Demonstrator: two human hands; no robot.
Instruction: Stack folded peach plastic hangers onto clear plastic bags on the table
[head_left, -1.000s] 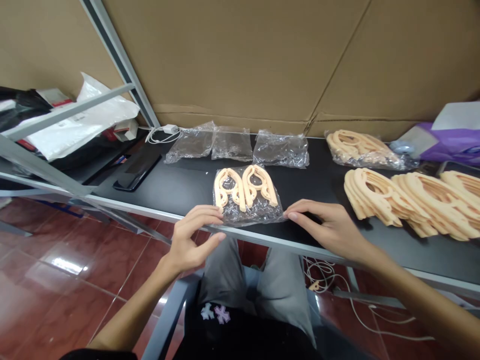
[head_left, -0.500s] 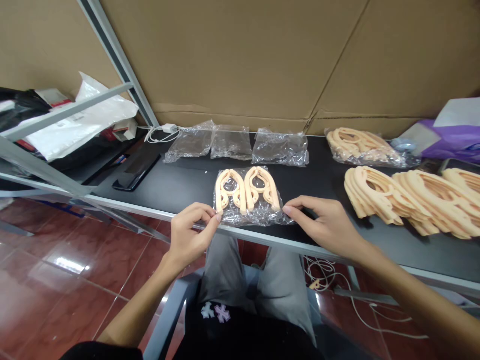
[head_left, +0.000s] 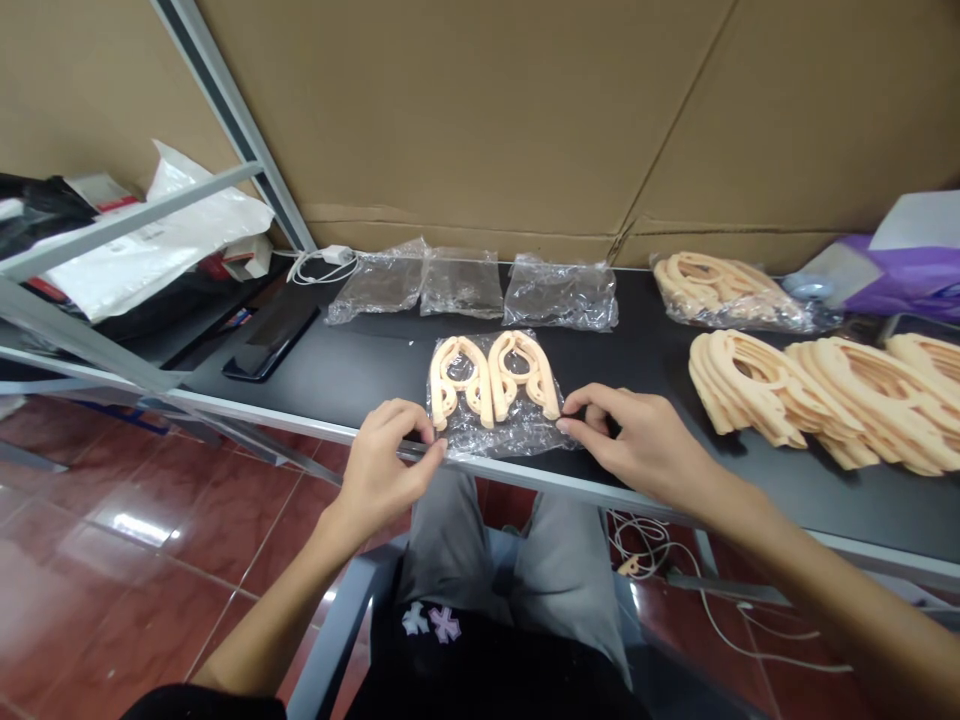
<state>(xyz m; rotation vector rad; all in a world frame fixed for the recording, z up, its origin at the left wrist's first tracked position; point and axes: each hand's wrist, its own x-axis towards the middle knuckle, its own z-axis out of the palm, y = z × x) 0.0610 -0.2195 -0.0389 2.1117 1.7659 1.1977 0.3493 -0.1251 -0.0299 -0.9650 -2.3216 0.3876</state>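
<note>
Here we are at a black counter [head_left: 375, 370] with a cardboard wall [head_left: 465, 120] behind it and glossy red floor tiles [head_left: 127, 600] below! On the left sit a phone [head_left: 270, 340] and a charger [head_left: 337, 257], and three empty clear bags [head_left: 463, 283] line the back edge. Centre stage, a clear bag [head_left: 502, 435] lies flat on the counter with two peach plastic hangers [head_left: 487, 378] side by side inside it, right at the front edge. The left hand [head_left: 386, 465] is at the bag's lower left corner, thumb and fingers closed on the plastic in a tight pinch. The right hand [head_left: 637, 445] is at the opposite edge, fingertips [head_left: 562, 425] curled against the film, though whether they're gripping, I can't tell! Over to the right, a loose pile of hangers [head_left: 817, 400] sits beside a full bag [head_left: 724, 295] packed with more.
</note>
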